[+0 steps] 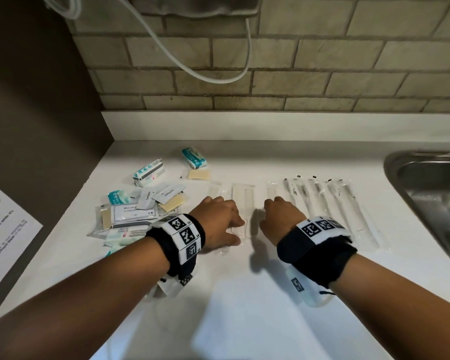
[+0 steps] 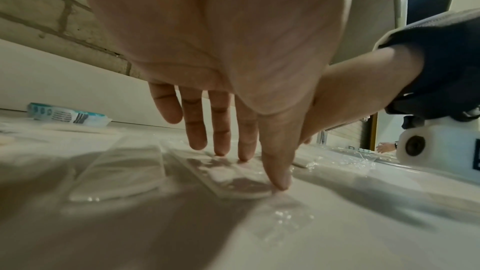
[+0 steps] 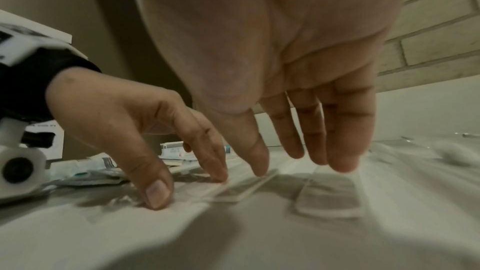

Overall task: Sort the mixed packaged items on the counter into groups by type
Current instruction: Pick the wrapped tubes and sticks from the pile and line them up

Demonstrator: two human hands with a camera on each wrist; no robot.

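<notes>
Several clear-wrapped white combs lie side by side on the white counter (image 1: 244,294). My left hand (image 1: 234,229) presses its straight fingertips (image 2: 244,156) and thumb on the near end of one wrapped comb (image 1: 243,201) (image 2: 228,180); a second comb (image 2: 116,174) lies just left of it. My right hand (image 1: 268,216) (image 3: 298,161) hovers with straight fingers just above another wrapped comb (image 3: 330,196) (image 1: 272,189) and holds nothing. A mixed pile of packets (image 1: 140,206) lies to the left. A row of wrapped toothbrushes (image 1: 343,206) lies to the right.
A steel sink (image 1: 431,198) is sunk into the counter at the far right. Teal tissue packs (image 1: 194,158) sit behind the pile. A printed sheet (image 1: 3,235) hangs on the brown side panel at the left. A white cable (image 1: 218,76) hangs before the brick wall.
</notes>
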